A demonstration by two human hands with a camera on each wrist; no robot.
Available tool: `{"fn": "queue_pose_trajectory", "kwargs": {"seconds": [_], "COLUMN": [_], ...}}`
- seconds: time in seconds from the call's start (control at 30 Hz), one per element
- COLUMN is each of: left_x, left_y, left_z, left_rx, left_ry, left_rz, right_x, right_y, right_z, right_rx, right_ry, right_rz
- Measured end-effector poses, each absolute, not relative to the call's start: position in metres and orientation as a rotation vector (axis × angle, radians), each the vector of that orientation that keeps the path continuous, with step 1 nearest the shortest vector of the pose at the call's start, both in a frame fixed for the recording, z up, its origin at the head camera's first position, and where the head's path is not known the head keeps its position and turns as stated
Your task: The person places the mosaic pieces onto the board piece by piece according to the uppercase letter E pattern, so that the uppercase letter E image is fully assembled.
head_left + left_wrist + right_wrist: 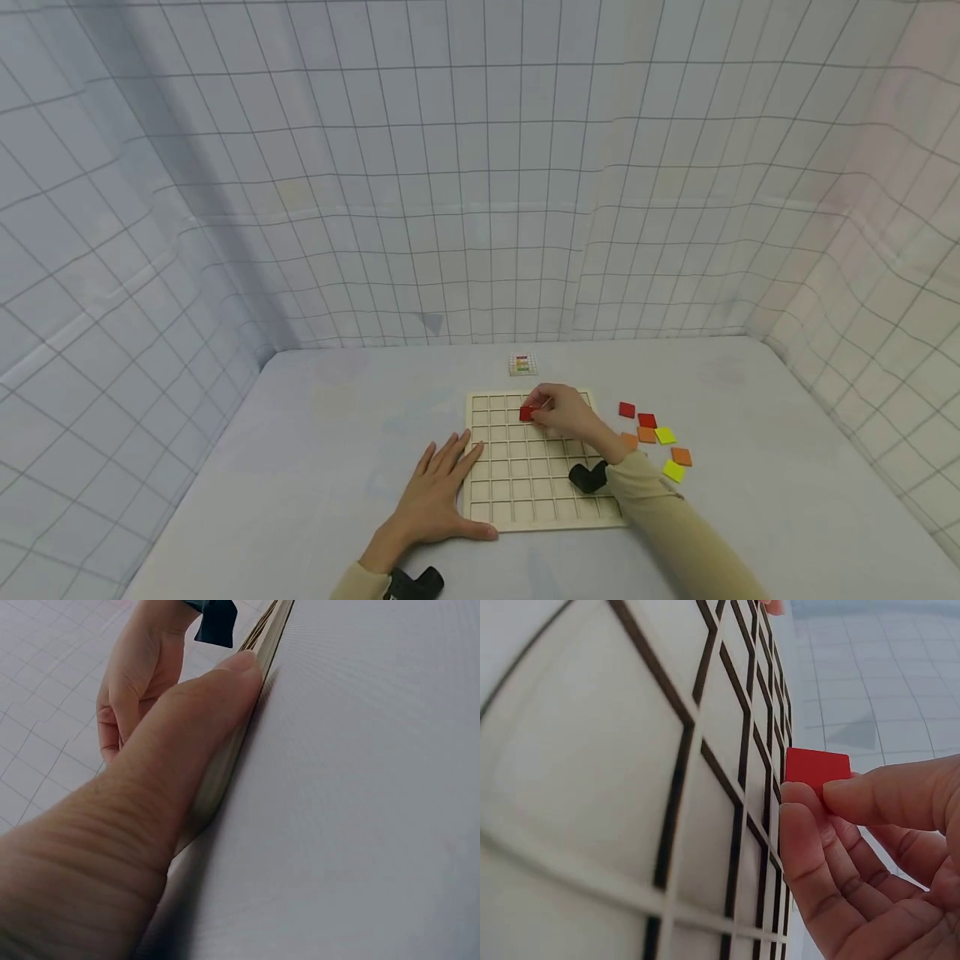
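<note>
A pale wooden grid board (519, 490) with square cells lies on the white table. Over its far part my right hand (561, 412) pinches a red square tile (814, 769) between thumb and fingers, the tile close to the board's surface. Whether it touches a cell I cannot tell. My left hand (438, 493) lies spread at the board's left side, fingertips on the left edge and thumb along the near corner. In the left wrist view the thumb (217, 694) rests against the board's rim.
Right of the board lie loose tiles: a red tile (627, 409), an orange tile (681, 456), a yellow tile (673, 471) and several others. Behind the board is a small card (522, 364) with a coloured grid pattern. White grid-lined cloth (480, 200) encloses the table.
</note>
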State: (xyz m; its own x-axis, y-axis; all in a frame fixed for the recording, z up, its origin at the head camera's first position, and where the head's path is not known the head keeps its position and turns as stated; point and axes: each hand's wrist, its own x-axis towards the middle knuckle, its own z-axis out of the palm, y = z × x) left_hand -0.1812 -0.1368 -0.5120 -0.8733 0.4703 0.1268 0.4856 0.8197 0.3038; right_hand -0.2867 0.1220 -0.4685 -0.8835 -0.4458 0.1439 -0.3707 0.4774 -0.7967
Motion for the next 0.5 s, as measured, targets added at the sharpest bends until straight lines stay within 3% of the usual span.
{"fn": "queue_pose_trajectory", "kwargs": {"seconds": [0.5], "left_x": [-0.181], "left_y": [-0.136], "left_z": [-0.512], "left_rx": [-0.779], "left_ry": [-2.939], "left_rz": [-0.504], "right_x": [-0.292], "right_y": [0.101], "right_z": [-0.471], "right_rx": [-0.736], "right_ry": [2.664], "right_rz": [-1.323]}}
